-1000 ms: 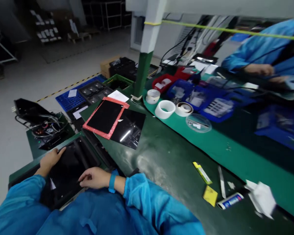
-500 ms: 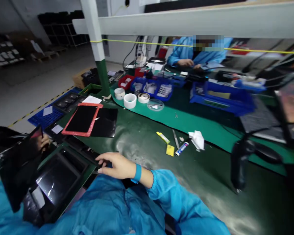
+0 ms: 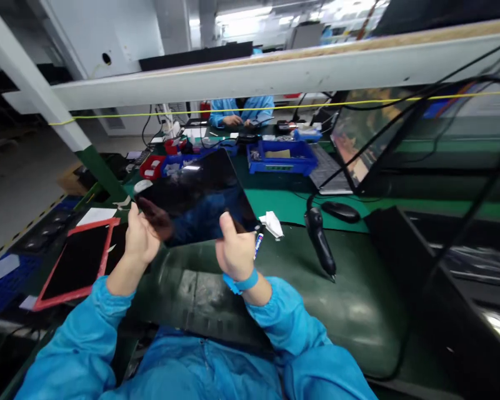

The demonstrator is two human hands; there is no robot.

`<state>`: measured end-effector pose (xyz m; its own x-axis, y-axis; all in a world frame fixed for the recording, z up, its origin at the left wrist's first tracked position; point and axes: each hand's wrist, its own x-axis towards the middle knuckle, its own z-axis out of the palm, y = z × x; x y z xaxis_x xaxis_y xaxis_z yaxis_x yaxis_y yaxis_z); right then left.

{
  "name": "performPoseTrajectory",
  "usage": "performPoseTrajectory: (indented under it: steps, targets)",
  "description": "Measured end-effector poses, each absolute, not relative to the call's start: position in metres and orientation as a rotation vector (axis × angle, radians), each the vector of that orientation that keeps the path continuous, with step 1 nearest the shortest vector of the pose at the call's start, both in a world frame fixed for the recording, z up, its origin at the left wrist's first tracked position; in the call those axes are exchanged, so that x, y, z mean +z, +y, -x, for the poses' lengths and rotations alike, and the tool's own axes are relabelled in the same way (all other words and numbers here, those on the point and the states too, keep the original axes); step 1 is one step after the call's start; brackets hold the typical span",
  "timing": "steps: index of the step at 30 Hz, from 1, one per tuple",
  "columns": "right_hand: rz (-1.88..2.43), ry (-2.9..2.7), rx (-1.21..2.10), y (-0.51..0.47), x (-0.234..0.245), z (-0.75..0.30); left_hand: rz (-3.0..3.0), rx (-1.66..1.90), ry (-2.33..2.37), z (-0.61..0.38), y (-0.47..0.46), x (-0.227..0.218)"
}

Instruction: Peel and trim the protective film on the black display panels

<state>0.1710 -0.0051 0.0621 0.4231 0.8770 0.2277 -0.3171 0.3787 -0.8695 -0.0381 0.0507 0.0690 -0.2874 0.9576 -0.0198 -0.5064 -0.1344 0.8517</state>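
Observation:
A glossy black tablet screen [image 3: 200, 200] is held up in front of me, tilted above the green bench mat [image 3: 208, 294]. My left hand [image 3: 140, 236] grips its lower left edge. At the lower right corner my right hand [image 3: 236, 247], with a blue wrist strap, closes on the panel, thumb on the front face. The fingers behind the panel are hidden. Just beyond my right hand lie a glue tube [image 3: 258, 244], partly covered, and a crumpled white tissue [image 3: 271, 224].
A red-framed panel [image 3: 77, 261] lies at the left. An electric screwdriver [image 3: 320, 241] and a black mouse [image 3: 340, 211] rest to the right, near a laptop [image 3: 333, 172]. Blue bins [image 3: 281, 158] stand behind; a co-worker [image 3: 241, 111] sits across. A cable hangs at the right.
The dark panel has come from the far left to the centre, and both hands are now on it. My right hand has lifted off the bench edge. The view has swung right.

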Motion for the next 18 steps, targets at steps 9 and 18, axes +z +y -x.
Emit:
performPoseTrajectory:
  steps: [9,18]
  targets:
    - [0.828,-1.197,0.900,0.018,0.107,-0.239,-1.388,1.728,0.788,-0.003,0.073,0.124]
    - [0.999,-1.476,0.790,0.010,0.107,-0.238,-1.833,1.804,0.999,-0.022,0.064,0.115]
